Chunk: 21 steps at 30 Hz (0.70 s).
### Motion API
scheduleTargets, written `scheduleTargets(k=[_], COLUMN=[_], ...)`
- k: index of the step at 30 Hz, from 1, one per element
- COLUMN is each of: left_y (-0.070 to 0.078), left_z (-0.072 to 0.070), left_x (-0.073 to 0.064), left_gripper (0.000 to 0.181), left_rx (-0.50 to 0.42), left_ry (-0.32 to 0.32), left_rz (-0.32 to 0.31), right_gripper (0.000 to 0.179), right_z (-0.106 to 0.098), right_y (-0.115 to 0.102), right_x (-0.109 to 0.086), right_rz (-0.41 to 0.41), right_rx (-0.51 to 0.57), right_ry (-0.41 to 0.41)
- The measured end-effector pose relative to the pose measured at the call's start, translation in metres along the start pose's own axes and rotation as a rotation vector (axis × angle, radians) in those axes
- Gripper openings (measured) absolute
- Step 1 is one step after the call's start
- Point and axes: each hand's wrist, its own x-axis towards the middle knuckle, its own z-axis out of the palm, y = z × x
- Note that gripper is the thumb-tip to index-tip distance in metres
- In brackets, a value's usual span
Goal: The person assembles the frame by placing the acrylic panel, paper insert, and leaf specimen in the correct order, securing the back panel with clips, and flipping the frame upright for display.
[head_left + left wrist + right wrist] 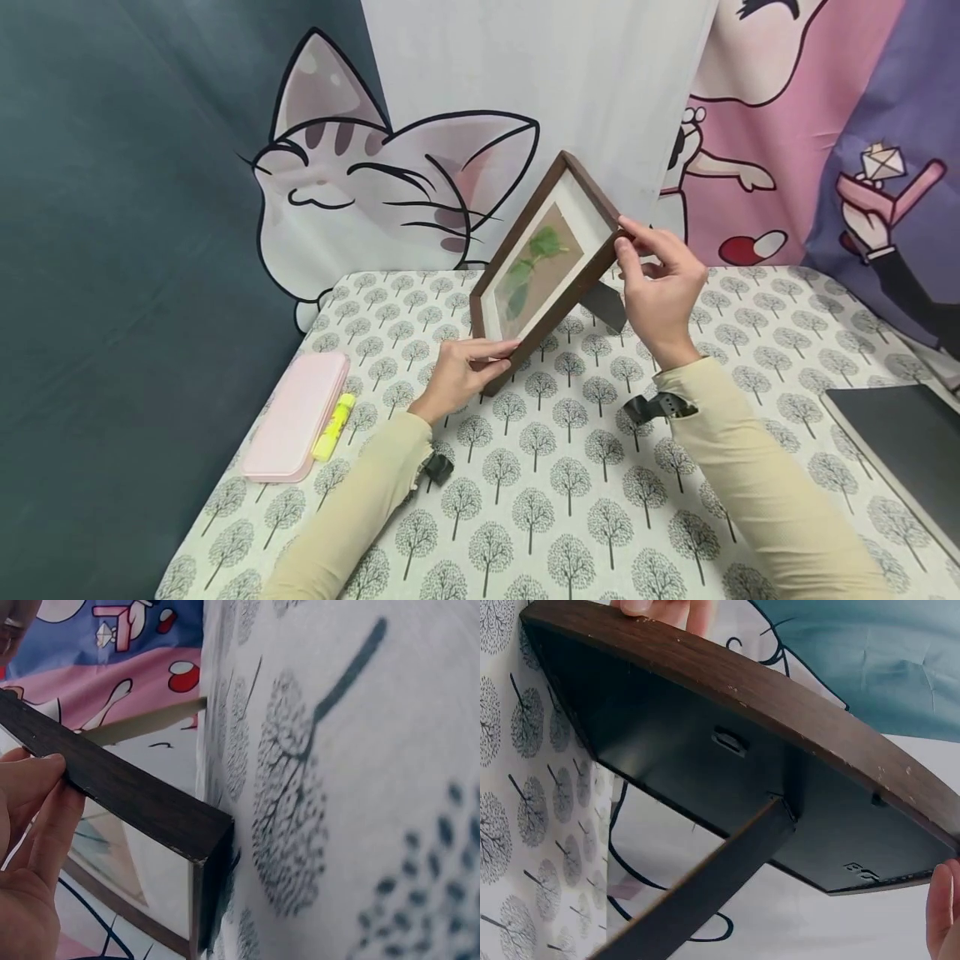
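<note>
A brown wooden picture frame (561, 310) with a green leafy sprig (534, 262) inside a white mat stands tilted on the patterned tablecloth, one lower corner down. My left hand (461, 375) pinches its near side low down, fingers over the front and thumb against the edge. Higher up, my right hand (660, 287) pinches the upper right corner between thumb and fingers. From the black back panel (667, 757) a dark support leg (720, 877) swings outward. Part of that leg (606, 310) also shows behind the frame in the head view.
On the left of the table lie a pale pink case (292, 417) and a yellow marker-like stick (333, 427). A flat black panel with a light edge (907, 450) is at the right. Behind the table hangs a cartoon-printed cloth (600, 75).
</note>
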Motion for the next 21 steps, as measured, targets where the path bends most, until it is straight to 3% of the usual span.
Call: scheduleTargets(k=[6, 12, 16, 21], left_y=[-0.002, 0.000, 0.002, 0.004], left_z=[0.003, 0.005, 0.007, 0.012], left_x=[0.000, 0.002, 0.001, -0.001], left_gripper=[0.031, 0.029, 0.028, 0.028], left_rx=[0.026, 0.061, 0.032, -0.007], left_ry=[0.024, 0.055, 0.066, 0.056], left_rz=[0.013, 0.013, -0.007, -0.022], right_gripper=[0.037, 0.066, 0.083, 0.092], right_z=[0.004, 0.012, 0.018, 0.025], right_y=[0.006, 0.012, 0.015, 0.020], right_x=[-0.010, -0.028, -0.041, -0.054], right_rz=[0.033, 0.049, 0.037, 0.004], right_rx=[0.029, 0.035, 0.013, -0.062], right_ry=[0.031, 0.007, -0.010, -0.013])
